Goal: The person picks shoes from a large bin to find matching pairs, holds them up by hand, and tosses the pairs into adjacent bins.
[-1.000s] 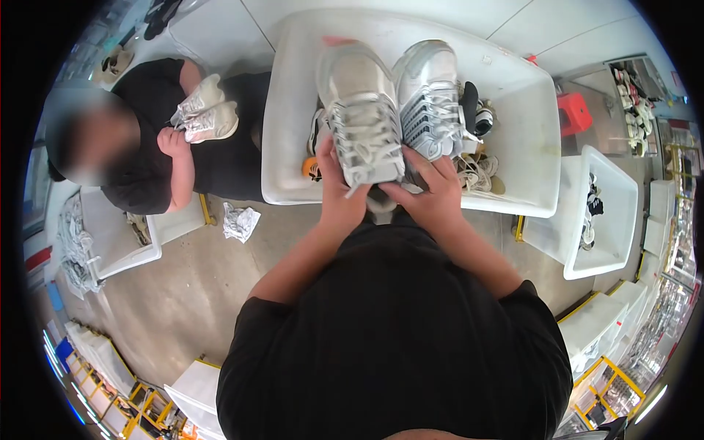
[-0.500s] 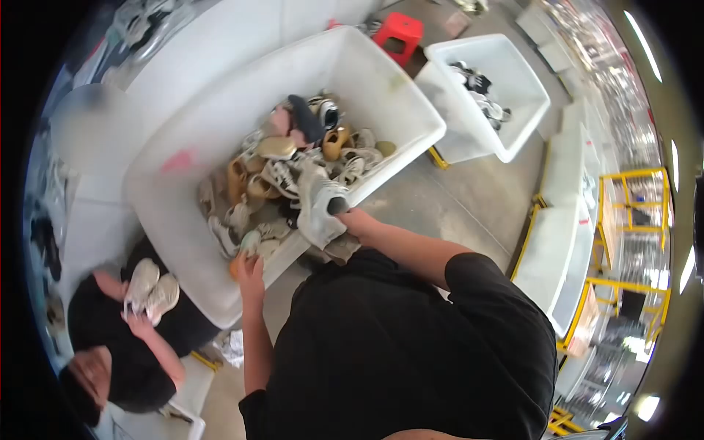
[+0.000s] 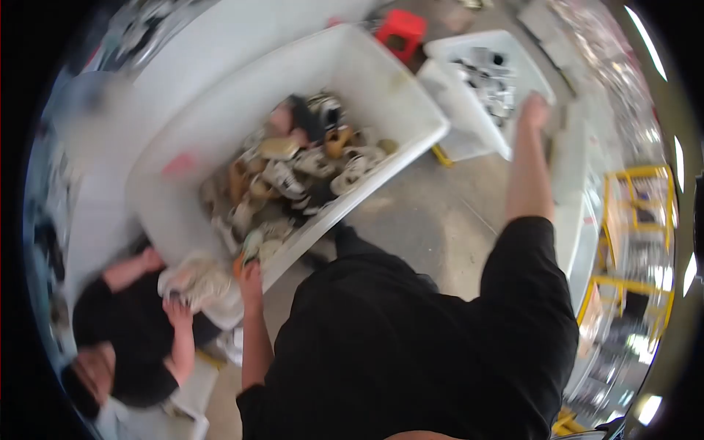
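Observation:
My left hand (image 3: 251, 280) is at the near rim of the big white bin (image 3: 411, 95), its fingers closed on a shoe with orange and pale green parts (image 3: 242, 262). Several worn shoes, white, tan and black, lie heaped in this bin, among them a tan shoe (image 3: 279, 149). My right arm reaches far out to the right. My right hand (image 3: 536, 111) is over the edge of a smaller white bin (image 3: 529, 70), its fingers smeared by motion. Black and pale shoes (image 3: 499, 84) in that bin are blurred; none shows clearly in the hand.
A person in a black shirt (image 3: 121, 323) sits at lower left, hands on pale shoes (image 3: 198, 282) by the bin's corner. A red stool (image 3: 401, 33) stands behind the bins. Yellow-framed racks (image 3: 636, 213) and white bins line the right side.
My right hand has swung from the big bin to the smaller one, and the pale shoes it held are no longer visible in it. The other person's shoes have moved toward the big bin.

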{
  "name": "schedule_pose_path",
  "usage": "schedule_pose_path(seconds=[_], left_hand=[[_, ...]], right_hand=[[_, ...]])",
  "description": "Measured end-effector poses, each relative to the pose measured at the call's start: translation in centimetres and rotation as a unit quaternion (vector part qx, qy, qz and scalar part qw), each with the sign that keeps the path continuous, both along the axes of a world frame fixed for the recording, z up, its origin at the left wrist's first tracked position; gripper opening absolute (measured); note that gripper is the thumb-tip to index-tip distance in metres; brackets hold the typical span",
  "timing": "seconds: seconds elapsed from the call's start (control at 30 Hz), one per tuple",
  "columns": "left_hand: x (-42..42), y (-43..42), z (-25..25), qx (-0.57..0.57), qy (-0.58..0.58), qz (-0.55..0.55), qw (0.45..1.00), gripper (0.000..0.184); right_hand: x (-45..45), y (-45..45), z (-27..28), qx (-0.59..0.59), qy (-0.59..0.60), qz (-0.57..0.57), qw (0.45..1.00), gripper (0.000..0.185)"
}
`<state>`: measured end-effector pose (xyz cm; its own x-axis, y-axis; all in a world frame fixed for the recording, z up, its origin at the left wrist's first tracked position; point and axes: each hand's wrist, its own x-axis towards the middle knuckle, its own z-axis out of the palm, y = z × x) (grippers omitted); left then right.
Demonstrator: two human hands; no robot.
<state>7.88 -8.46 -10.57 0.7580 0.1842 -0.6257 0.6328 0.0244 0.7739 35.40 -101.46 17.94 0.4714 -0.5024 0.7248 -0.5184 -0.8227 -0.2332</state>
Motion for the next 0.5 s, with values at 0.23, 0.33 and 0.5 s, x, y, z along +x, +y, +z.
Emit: schedule_pose_path(seconds=[0.23, 0.33, 0.5], left_hand=[[2.4, 1.7, 14.2, 0.028, -0.179, 0.190, 0.965, 0.026], [1.4, 3.3, 24.6, 0.042, -0.364, 0.233, 0.901, 0.013], [-4.4, 4.5, 42.2, 0.219, -0.666, 0.202, 0.683, 0.031]], right_hand=[[-3.8, 19.5, -18.2, 0.097, 0.207, 0.330, 0.916, 0.034], [-12.1, 37.3, -19.8, 0.178, 0.385, 0.379, 0.822, 0.021], [-17.7, 52.7, -25.7, 0.182, 0.452, 0.584, 0.650, 0.028]])
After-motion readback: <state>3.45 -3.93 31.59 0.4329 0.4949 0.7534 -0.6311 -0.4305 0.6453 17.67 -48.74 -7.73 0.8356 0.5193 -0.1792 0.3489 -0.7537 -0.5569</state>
